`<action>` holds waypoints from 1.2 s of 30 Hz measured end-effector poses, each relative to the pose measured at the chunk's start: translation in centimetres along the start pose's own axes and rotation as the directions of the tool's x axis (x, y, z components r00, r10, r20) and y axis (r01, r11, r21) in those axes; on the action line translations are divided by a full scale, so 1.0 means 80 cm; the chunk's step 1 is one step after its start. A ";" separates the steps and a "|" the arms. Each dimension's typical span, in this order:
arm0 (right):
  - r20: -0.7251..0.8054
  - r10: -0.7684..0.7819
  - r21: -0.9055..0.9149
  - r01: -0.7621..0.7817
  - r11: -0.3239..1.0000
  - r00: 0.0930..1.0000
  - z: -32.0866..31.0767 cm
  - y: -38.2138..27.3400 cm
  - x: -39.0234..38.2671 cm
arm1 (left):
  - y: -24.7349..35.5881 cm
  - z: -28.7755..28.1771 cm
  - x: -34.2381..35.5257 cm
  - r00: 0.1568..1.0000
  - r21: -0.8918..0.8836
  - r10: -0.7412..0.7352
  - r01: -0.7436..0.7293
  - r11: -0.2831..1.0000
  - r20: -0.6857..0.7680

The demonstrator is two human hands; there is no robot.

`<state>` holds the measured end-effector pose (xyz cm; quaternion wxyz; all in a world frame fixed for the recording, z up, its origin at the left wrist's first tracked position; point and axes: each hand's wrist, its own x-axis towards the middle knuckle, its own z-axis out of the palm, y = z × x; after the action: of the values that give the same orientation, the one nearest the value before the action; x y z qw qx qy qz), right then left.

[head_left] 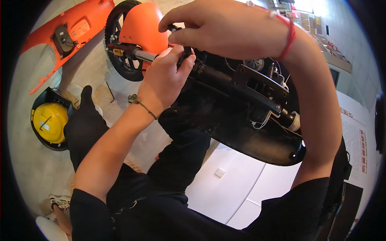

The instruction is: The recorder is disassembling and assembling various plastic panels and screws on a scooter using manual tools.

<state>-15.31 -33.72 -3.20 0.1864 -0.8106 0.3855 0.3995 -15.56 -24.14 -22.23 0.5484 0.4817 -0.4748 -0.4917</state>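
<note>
Both my hands work at the front fork [144, 55] of a scooter, just behind its orange front fender [144, 26]. Between the fingers of my right hand [229, 30] is a black rod-like tool [173, 28], its exact kind hidden by the grip. My left hand [165, 76] is closed just below, thumb and fingers pinched around the dark lower part, which seems to belong to the same tool. The spoked front wheel [116, 64] with its black tire is beyond my hands. A dark steering tube [215, 74] runs right, under my right wrist, to a black metal bracket [257, 80].
A loose orange body panel [68, 24] lies at the far left. Near my leg is a black container [38, 128] holding a yellow helmet [50, 122]. An L-shaped rod [110, 91] rests on the floor. Black bodywork [249, 144] with loose wires stretches below the tube.
</note>
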 end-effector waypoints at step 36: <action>0.049 -0.164 -0.140 0.169 0.976 0.985 -0.014 -0.007 -0.009 | 0.006 -0.030 0.026 0.926 0.059 -0.233 0.225 0.972 0.298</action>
<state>-14.61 -33.72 -1.90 0.1674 -0.8439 0.2829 0.4240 -13.00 -26.06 -21.87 0.4020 0.4593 -0.4996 -0.6146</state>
